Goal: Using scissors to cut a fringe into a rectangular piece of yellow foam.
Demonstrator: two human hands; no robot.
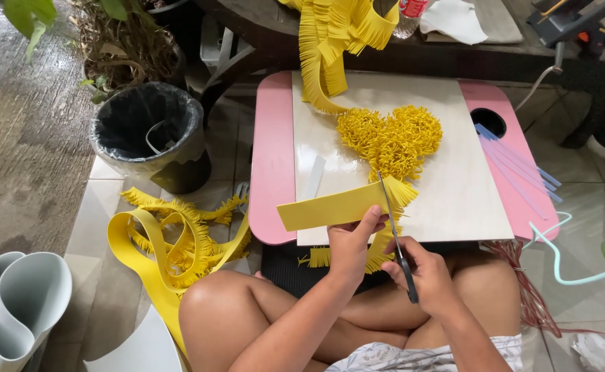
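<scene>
Over the pink table (273,158) edge, a yellow strip (330,207) is pinched between thumb and fingers of the left hand (350,241). Scissors (395,234) are gripped in the right hand (426,272), blades set into the strip's fringed end. A heap of yellow fringe (390,140) is seen just beyond on the white board (454,186). More fringed strip (171,238) lies on the floor.

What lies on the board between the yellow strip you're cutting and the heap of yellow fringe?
In the head view, only the scissors blades cross that gap; otherwise the white board is bare between the yellow strip and the fringe heap.
</scene>
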